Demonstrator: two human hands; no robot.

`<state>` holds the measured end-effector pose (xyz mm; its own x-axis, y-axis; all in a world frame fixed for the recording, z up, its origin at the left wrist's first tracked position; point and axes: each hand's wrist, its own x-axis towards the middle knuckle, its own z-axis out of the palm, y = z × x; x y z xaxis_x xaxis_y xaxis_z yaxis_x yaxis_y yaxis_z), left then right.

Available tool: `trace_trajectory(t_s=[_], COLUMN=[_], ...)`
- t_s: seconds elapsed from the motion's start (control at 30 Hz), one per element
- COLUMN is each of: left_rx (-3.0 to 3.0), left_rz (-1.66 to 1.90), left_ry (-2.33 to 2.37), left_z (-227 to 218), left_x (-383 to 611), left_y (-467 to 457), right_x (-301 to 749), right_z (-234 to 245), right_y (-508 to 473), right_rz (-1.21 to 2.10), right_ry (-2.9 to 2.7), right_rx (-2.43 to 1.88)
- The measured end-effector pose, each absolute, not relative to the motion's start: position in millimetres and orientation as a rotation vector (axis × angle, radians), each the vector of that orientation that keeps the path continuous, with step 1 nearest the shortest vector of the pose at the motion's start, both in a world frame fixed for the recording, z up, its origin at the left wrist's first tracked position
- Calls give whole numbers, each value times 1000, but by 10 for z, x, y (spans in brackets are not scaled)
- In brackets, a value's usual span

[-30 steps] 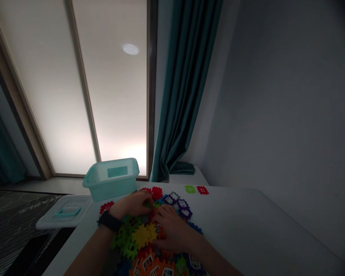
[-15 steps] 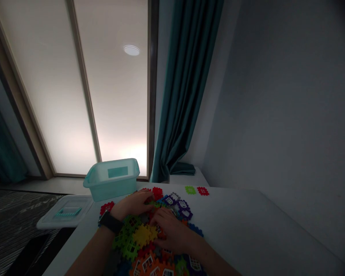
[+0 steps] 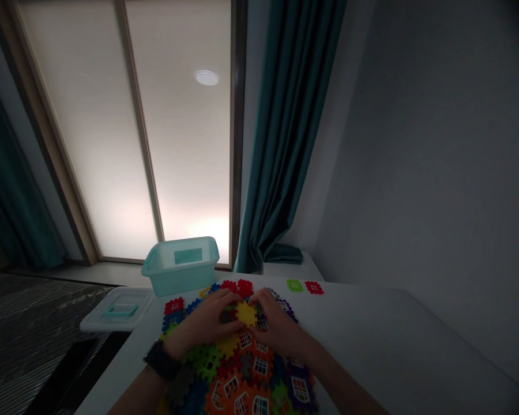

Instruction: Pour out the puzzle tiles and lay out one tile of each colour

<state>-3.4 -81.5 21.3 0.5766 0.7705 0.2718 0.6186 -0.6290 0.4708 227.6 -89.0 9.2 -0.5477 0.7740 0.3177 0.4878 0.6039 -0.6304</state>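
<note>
Between my two hands is a yellow notched plastic building tile (image 3: pixel 246 314), just above the pile. My left hand (image 3: pixel 211 318), with a dark watch on its wrist, pinches the tile's left side. My right hand (image 3: pixel 281 329) has thumb and fingers closed on its right side. Under and around them spread many interlocking tiles: another yellow tile (image 3: pixel 228 345), green tiles (image 3: pixel 208 358), orange window tiles (image 3: pixel 242 397) and purple window tiles (image 3: pixel 300 389). My hands hide part of the pile.
A translucent teal bin (image 3: pixel 184 279) stands at the back left of the white table (image 3: pixel 363 346). Its lid (image 3: pixel 119 311) lies left of it. A lime tile (image 3: pixel 294 285) and a red tile (image 3: pixel 314 287) lie apart at the back. Behind hangs a teal curtain (image 3: pixel 285 144).
Both hands have come off the pile's middle and now hold a yellow tile between them, slightly farther back. The whole view has shifted a little, so the scene sits further right.
</note>
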Motion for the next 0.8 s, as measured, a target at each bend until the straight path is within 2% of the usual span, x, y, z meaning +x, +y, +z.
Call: trace_trajectory(t_s=[0.43,0.6,0.8], left_rx=[2312,2134,1860], left_rz=[1093,1078,1136], left_ry=[1139,1153,1042], left_z=[-137,-117,-222], left_x=[-73,-66,-13], left_y=[-929,-968,-962], right_x=[2186,2226,2224], right_z=[58,-49,-93], right_y=[-962,-913,-893], right_rz=[414,192,107], right_ry=[-2242,-2277,-2249], right_rx=[-847,-825,-787])
